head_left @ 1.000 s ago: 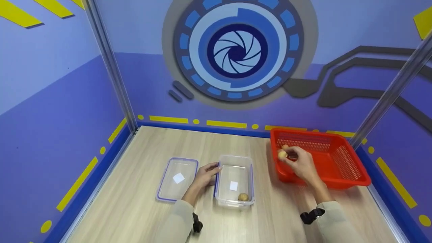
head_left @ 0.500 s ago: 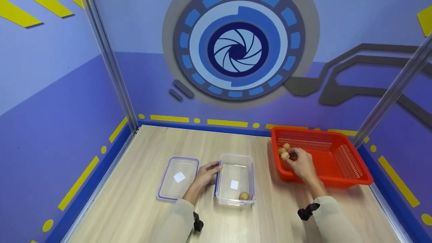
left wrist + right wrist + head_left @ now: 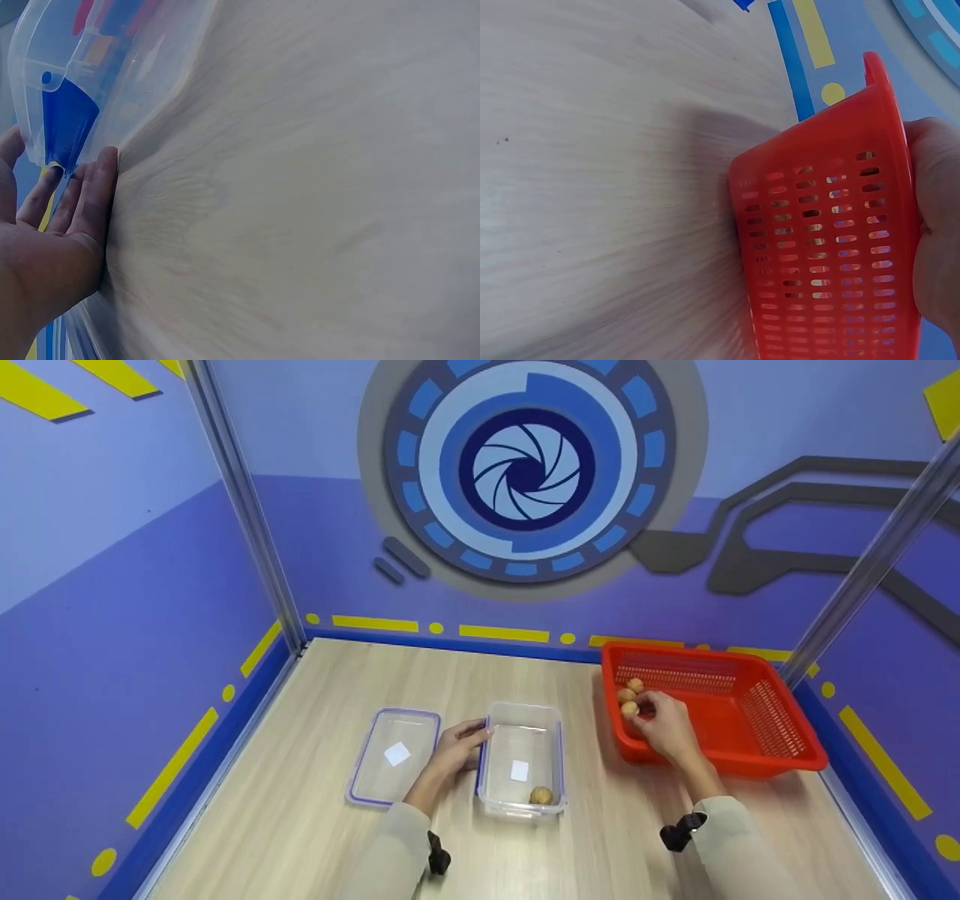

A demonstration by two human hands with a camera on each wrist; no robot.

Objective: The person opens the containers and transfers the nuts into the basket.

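My right hand [image 3: 669, 727] reaches over the near left of the red basket [image 3: 806, 750] and pinches a walnut [image 3: 629, 709] between thumb and fingertips. Two more walnuts [image 3: 635, 686] lie just beyond it in the basket's left end. My left hand [image 3: 452, 754] touches the left side of a clear plastic box [image 3: 521, 810], its thumb at the rim. In the left wrist view its fingers [image 3: 96, 191] lie fairly straight below the box's blue latch [image 3: 69, 124]. One walnut [image 3: 541, 796] sits in the box's near right corner. In the right wrist view, the basket wall hides my fingertips.
The box's lid [image 3: 375, 780], clear with a purple seal, lies flat left of my left hand. A white square [image 3: 519, 770] shows in the box. Purple panels [image 3: 172, 675] with metal corner posts [image 3: 259, 532] enclose the wooden table [image 3: 330, 682] at the back and sides.
My right hand, pinching the walnut, has shifted slightly toward me, and the two walnuts behind it show more fully than at first. The left hand and box stay in place.
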